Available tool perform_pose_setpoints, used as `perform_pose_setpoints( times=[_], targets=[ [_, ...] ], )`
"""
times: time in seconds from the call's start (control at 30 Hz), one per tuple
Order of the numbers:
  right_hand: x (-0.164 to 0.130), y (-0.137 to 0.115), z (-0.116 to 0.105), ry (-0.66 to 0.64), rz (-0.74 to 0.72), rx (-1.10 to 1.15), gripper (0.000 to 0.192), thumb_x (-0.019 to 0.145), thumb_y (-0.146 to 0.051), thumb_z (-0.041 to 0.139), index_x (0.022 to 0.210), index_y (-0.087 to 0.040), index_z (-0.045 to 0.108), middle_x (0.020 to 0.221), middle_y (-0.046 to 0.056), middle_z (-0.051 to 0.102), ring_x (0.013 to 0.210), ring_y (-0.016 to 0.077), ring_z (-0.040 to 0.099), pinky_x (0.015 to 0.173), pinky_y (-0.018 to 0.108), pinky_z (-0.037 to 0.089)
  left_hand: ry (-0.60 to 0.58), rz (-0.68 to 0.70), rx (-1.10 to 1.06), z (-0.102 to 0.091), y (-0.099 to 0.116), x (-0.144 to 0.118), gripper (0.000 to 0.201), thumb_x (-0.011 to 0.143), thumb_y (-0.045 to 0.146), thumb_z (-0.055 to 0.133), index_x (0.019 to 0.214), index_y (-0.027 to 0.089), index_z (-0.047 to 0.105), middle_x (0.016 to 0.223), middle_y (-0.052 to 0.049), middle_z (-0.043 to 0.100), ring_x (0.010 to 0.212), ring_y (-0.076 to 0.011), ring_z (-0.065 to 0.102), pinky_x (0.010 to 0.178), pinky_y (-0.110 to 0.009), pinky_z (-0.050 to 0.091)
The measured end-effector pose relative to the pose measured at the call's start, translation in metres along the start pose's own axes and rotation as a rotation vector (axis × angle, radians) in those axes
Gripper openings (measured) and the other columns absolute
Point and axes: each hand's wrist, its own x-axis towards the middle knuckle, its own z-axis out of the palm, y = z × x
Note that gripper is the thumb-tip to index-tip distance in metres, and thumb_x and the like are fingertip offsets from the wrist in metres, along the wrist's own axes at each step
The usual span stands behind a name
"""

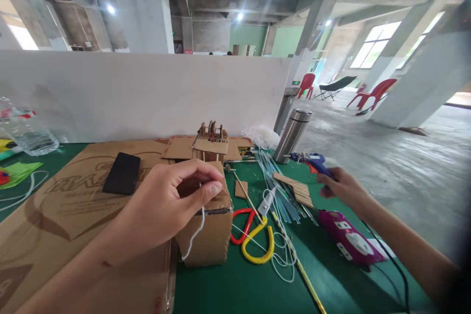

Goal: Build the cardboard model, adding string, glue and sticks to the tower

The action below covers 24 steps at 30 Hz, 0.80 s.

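Note:
My left hand [172,201] hovers over a small cardboard box [208,235] and pinches a white string [195,233] between thumb and forefinger; the string hangs down the box's front. My right hand [342,187] reaches to the right and grips the handle of a blue glue gun [312,161] lying on the green table [235,289]. Between the hands lie scissors with red and yellow handles [253,233], thin wooden sticks [247,196] and loops of white string. A small cardboard model [211,140] stands behind the box.
A black phone [122,173] rests on a large flat cardboard sheet [66,216]. A steel flask [292,136], clear glue sticks [274,176] and a purple power strip [349,238] sit to the right. A white partition [147,93] backs the table; a plastic bottle [25,132] lies far left.

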Motion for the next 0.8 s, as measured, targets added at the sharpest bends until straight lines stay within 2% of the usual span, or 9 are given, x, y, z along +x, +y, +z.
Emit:
perform_pose_setpoints(
  times=[0.1, 0.13, 0.23, 0.33, 0.43, 0.53, 0.63, 0.73, 0.8],
  targets=[
    [-0.010, -0.031, -0.018, -0.115, 0.055, 0.179, 0.020, 0.088, -0.044, 0.050, 0.090, -0.025, 0.044, 0.053, -0.004, 0.051, 0.046, 0.0187, 0.054, 0.052, 0.033, 0.046, -0.001, 0.003, -0.001, 0.001, 0.002, 0.000, 0.009, 0.088, 0.031, 0.064, 0.088, 0.027, 0.071, 0.079, 0.002, 0.075, 0.067, -0.0149, 0.070, 0.057, -0.020, 0.055],
    [-0.015, -0.043, -0.024, -0.118, 0.066, 0.221, 0.021, 0.085, -0.045, 0.053, 0.087, -0.025, 0.045, 0.051, -0.005, 0.049, 0.044, 0.0170, 0.050, 0.049, 0.032, 0.044, 0.000, 0.006, 0.006, 0.001, 0.003, 0.000, 0.008, 0.088, 0.030, 0.063, 0.089, 0.027, 0.070, 0.079, 0.002, 0.075, 0.067, -0.0144, 0.069, 0.057, -0.020, 0.055],
    [-0.035, -0.080, -0.033, -0.136, 0.035, 0.149, 0.029, 0.082, -0.052, 0.060, 0.081, -0.025, 0.051, 0.050, -0.003, 0.050, 0.047, 0.0155, 0.047, 0.046, 0.029, 0.040, 0.010, 0.016, 0.021, 0.002, 0.004, -0.001, 0.008, 0.090, 0.030, 0.061, 0.089, 0.027, 0.068, 0.077, 0.003, 0.072, 0.062, -0.0127, 0.066, 0.053, -0.019, 0.051],
    [-0.059, -0.109, -0.032, -0.132, -0.006, 0.133, 0.046, 0.068, -0.055, 0.074, 0.096, -0.023, 0.058, 0.075, 0.005, 0.068, 0.060, 0.0200, 0.059, 0.050, 0.030, 0.048, 0.062, 0.019, -0.023, 0.003, 0.002, -0.005, 0.010, 0.092, 0.033, 0.058, 0.091, 0.027, 0.065, 0.083, 0.001, 0.071, 0.069, -0.0143, 0.066, 0.053, -0.021, 0.051],
    [-0.077, -0.126, -0.026, -0.166, -0.104, 0.084, 0.048, 0.067, -0.055, 0.075, 0.098, -0.022, 0.058, 0.088, 0.010, 0.072, 0.070, 0.0243, 0.065, 0.056, 0.033, 0.055, 0.124, 0.019, -0.108, 0.004, -0.002, -0.008, 0.011, 0.095, 0.035, 0.054, 0.093, 0.026, 0.060, 0.087, -0.001, 0.068, 0.085, -0.0185, 0.068, 0.062, -0.025, 0.054],
    [-0.086, -0.137, -0.021, -0.135, -0.203, -0.024, 0.044, 0.067, -0.054, 0.075, 0.092, -0.023, 0.057, 0.081, 0.007, 0.073, 0.062, 0.0228, 0.065, 0.050, 0.031, 0.054, 0.160, 0.017, -0.172, 0.004, -0.005, -0.009, 0.013, 0.096, 0.036, 0.052, 0.096, 0.025, 0.058, 0.092, -0.003, 0.067, 0.095, -0.0204, 0.066, 0.072, -0.029, 0.054],
    [-0.089, -0.143, -0.018, -0.066, -0.325, -0.096, 0.041, 0.068, -0.058, 0.072, 0.084, -0.025, 0.053, 0.059, -0.001, 0.066, 0.043, 0.0166, 0.056, 0.039, 0.027, 0.047, 0.163, -0.015, -0.243, 0.002, -0.006, -0.009, 0.016, 0.098, 0.038, 0.050, 0.098, 0.024, 0.057, 0.096, -0.004, 0.065, 0.098, -0.0199, 0.063, 0.080, -0.030, 0.052],
    [-0.089, -0.146, -0.015, -0.032, -0.447, -0.125, 0.039, 0.070, -0.058, 0.069, 0.076, -0.027, 0.048, 0.041, -0.009, 0.049, 0.029, 0.0112, 0.039, 0.027, 0.023, 0.034, 0.143, -0.043, -0.302, -0.001, -0.008, -0.008, 0.017, 0.098, 0.039, 0.050, 0.099, 0.024, 0.057, 0.096, -0.003, 0.063, 0.094, -0.0170, 0.060, 0.080, -0.027, 0.050],
    [-0.088, -0.147, -0.014, -0.017, -0.485, -0.144, 0.038, 0.071, -0.057, 0.069, 0.077, -0.027, 0.048, 0.040, -0.010, 0.047, 0.028, 0.0107, 0.037, 0.025, 0.021, 0.031, 0.136, -0.042, -0.298, -0.001, -0.008, -0.008, 0.016, 0.098, 0.039, 0.050, 0.099, 0.025, 0.058, 0.095, -0.001, 0.061, 0.088, -0.0148, 0.057, 0.076, -0.024, 0.048]
  ],
)
